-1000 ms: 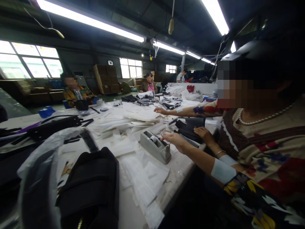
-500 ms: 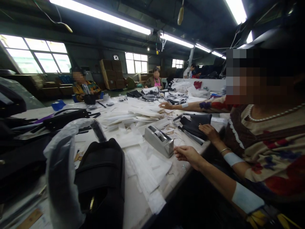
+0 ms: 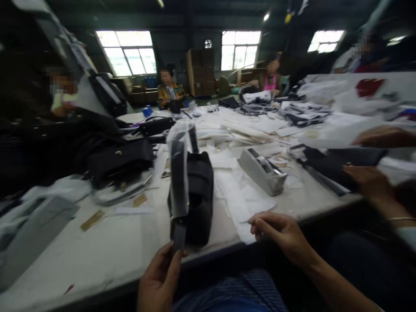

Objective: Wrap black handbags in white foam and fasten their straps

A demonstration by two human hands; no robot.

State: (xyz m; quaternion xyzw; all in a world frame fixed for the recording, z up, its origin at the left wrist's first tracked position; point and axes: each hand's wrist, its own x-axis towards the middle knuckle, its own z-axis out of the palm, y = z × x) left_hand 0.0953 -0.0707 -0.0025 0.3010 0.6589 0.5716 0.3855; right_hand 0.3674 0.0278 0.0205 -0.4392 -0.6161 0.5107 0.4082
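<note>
My left hand (image 3: 160, 277) is closed on the lower end of a dark bag handle (image 3: 179, 234), thumb against fingers. Clear plastic wrapping (image 3: 178, 173) covers the handle's arched upper part. The black handbag (image 3: 199, 199) stands just behind, at the table's front edge. My right hand (image 3: 279, 236) is pinched at the fingertips above the table edge, right of the bag. A faint thin sliver, which looks like a piece of tape, shows at those fingertips. Beyond that hand sits a grey tape dispenser (image 3: 263, 171), apart from it.
White sheets (image 3: 234, 199) lie between bag and dispenser, with a pile (image 3: 230, 132) behind. Black bags (image 3: 120, 162) crowd the left, near a grey dispenser-like block (image 3: 35, 234). At right, a co-worker's hand (image 3: 370, 180) rests on black material (image 3: 344, 162). Other people sit across the table.
My view has swung left and down. My right hand has left the tape dispenser's front end and come toward the bag. My left hand now shows, holding the handle's end.
</note>
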